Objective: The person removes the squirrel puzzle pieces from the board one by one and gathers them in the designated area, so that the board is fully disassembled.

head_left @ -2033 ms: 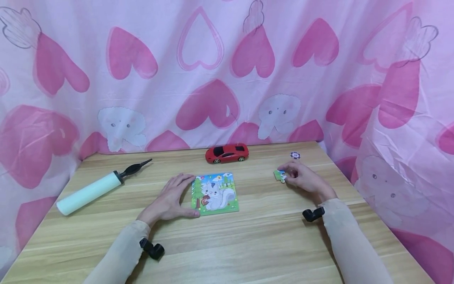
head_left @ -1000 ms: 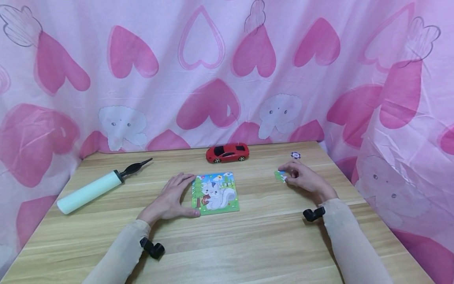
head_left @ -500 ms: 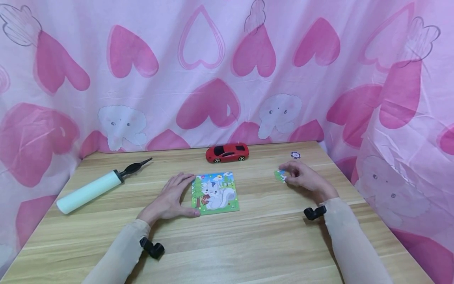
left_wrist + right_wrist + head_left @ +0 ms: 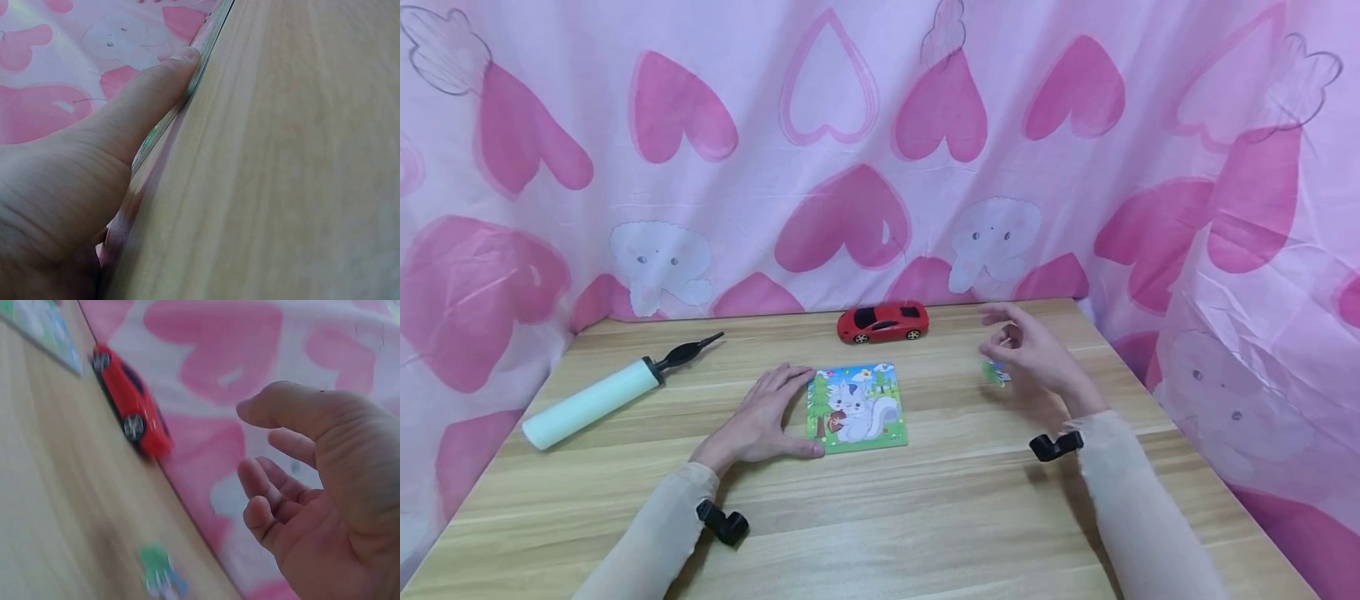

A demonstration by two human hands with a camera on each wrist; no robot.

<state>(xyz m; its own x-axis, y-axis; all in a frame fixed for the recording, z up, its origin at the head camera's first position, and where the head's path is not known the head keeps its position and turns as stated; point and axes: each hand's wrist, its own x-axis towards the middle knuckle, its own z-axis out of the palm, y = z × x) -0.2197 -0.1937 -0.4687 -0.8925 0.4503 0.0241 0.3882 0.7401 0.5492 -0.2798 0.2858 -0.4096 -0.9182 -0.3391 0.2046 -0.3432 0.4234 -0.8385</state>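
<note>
A square jigsaw puzzle [image 4: 853,408] with a white squirrel picture lies flat at mid-table in the head view. Spread along its left side is my left hand [image 4: 760,421], thumb on the near left corner and index finger at the far left corner. The left wrist view shows the straight thumb [image 4: 150,90] against the board's edge. To the right lies a small green, blue and white jigsaw piece [image 4: 996,375] on the tabletop. My right hand [image 4: 1030,350] hovers above it with loosely bent fingers, holding nothing. Blurred, the piece [image 4: 156,572] appears below that hand in the right wrist view.
A red toy car [image 4: 883,322] stands behind the puzzle near the back edge. At left lies a pale green hand pump [image 4: 595,404] with a black nozzle. A pink heart-patterned curtain [image 4: 842,217] hangs along the wooden table's back and right sides.
My right hand has let go of the jigsaw piece and lifted up from it, fingers spreading. The piece stays on the table. My left hand and the puzzle have not moved.
</note>
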